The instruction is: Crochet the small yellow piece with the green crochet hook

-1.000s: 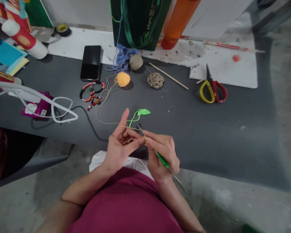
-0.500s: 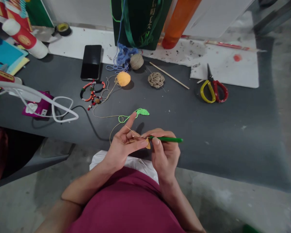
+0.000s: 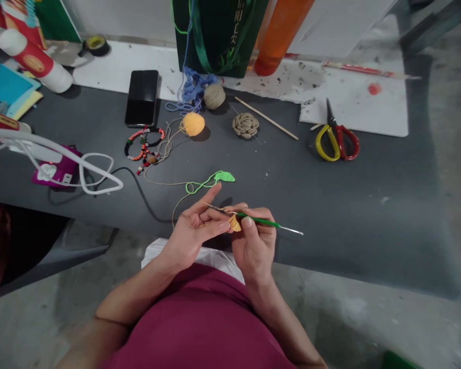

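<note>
So, the left hand and the right hand are up over the dark gray table. The right hand is closed on one green crochet hook, and its thumb presses on one tiny yellow crochet piece. The left hand is half open. Its fingertips hold that same piece from the other side, and one finger sticks up. A thin tan thread hangs down from the left hand.

Just past the hands lies one green crochet leaf. To the right of the black phone sit one yellow yarn ball, one tan yarn ball, one coiled tan cord and one wooden stick. Farther right are one pair of scissors. Below the phone lie tangled bead bracelets. Behind it stands one green bag, and I cannot see inside it
</note>
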